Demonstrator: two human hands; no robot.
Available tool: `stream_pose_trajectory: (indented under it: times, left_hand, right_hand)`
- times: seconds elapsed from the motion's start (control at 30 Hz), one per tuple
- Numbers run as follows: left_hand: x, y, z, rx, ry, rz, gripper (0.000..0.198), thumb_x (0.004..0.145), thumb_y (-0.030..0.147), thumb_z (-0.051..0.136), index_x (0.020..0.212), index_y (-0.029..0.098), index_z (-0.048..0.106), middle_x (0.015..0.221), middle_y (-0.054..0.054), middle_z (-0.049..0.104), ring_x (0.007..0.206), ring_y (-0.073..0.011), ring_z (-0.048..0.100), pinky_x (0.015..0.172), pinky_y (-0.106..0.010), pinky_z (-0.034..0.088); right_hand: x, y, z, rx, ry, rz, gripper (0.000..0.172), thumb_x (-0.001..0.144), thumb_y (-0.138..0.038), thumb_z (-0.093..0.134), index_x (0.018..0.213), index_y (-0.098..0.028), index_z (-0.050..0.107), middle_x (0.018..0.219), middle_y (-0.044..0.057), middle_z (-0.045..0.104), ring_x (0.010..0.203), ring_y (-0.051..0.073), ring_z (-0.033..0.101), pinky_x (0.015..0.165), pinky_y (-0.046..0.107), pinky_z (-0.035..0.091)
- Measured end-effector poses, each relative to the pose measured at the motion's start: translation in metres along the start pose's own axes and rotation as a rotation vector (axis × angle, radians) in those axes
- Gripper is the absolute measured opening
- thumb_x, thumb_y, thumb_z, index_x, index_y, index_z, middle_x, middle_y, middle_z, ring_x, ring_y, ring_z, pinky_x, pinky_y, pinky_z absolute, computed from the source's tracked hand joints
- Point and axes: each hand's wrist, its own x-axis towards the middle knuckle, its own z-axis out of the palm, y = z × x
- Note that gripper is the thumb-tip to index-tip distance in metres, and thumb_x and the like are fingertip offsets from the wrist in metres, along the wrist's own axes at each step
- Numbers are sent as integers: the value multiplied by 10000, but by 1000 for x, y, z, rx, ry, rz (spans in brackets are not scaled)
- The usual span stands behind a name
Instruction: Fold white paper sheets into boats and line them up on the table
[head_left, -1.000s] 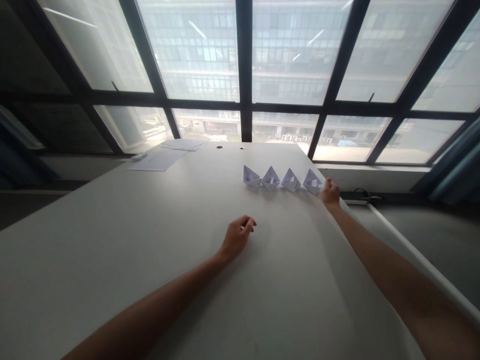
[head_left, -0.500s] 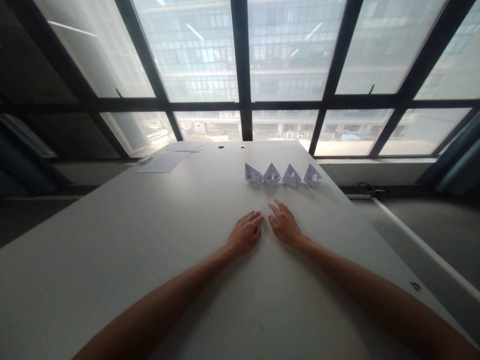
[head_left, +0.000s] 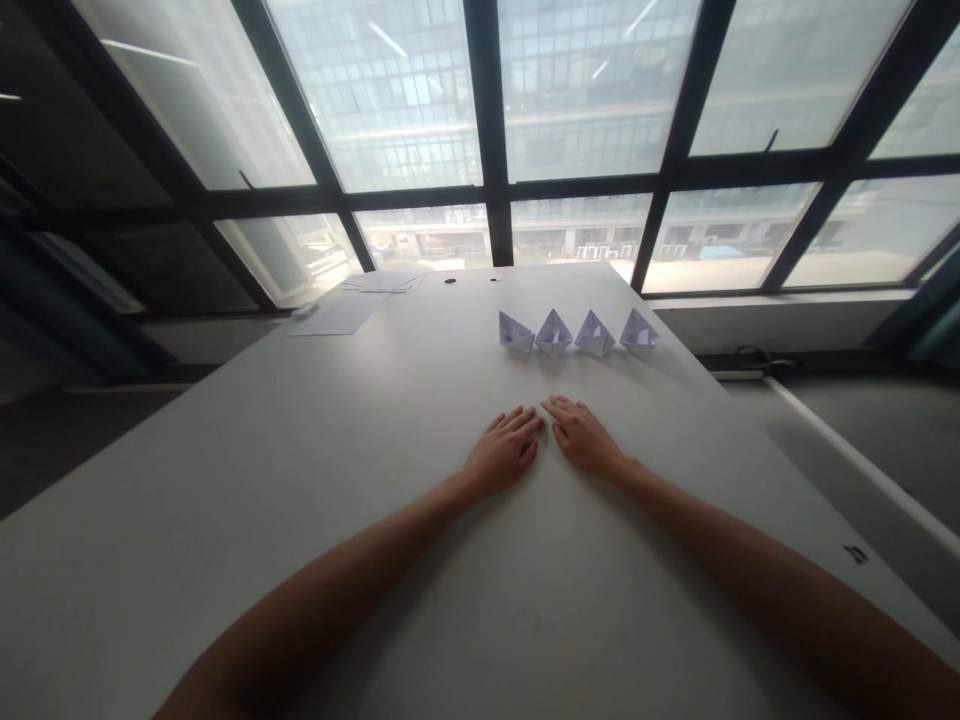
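Note:
Both my hands rest palm down on the white table (head_left: 420, 400), side by side with a narrow gap between the fingertips. My left hand (head_left: 504, 450) lies flat with its fingers stretched forward and nothing in it. My right hand (head_left: 583, 435) lies beside it, fingers extended and pointing inward, also holding nothing. Beyond them stands a row of several folded white paper boats, the leftmost paper boat (head_left: 516, 334) turned a little differently from the others. The rightmost paper boat (head_left: 639, 334) sits slightly apart from its neighbours.
Sheets of white paper (head_left: 337, 315) lie at the table's far left, with a small white object (head_left: 304, 312) beside them. A small dark mark (head_left: 855, 553) is near the right edge. Large windows (head_left: 577, 90) rise behind the table; curtains hang at both sides.
My right hand's fingers, earlier raised and spread, are now lower and closer together. The view has shifted and tilted slightly. The paper boats keep their places on the table.

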Motion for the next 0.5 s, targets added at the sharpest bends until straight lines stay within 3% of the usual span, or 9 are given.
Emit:
stream_pose_trajectory:
  times: [0.17,0.3,0.5]
  left_hand:
    - [0,-1,0,-16,9,4,481,985,313,407,1452,221,472,1569,-68,387,1477,-239,297,1214,-442,222]
    - [0,-2,1,-31,11,1,480,981,310,416,1453,235,471,1566,-63,393,1476,-238,301,1215,-440,217]
    - [-1,-1,1,-50,18,-3,473,979,308,425,1442,231,487,1567,-58,391,1475,-245,301,1217,-444,211]
  right_hand:
    - [0,10,3,261,132,-72,710,757,27,327,1418,-128,532,1456,111,532,1385,190,451,1179,422,345]
    - [1,12,4,300,159,-84,727,736,19,338,1401,-177,558,1411,69,583,1352,191,493,1171,447,367]
    - [1,7,-1,297,141,-66,712,752,-13,366,1442,-126,499,1458,108,531,1380,215,458,1184,446,345]
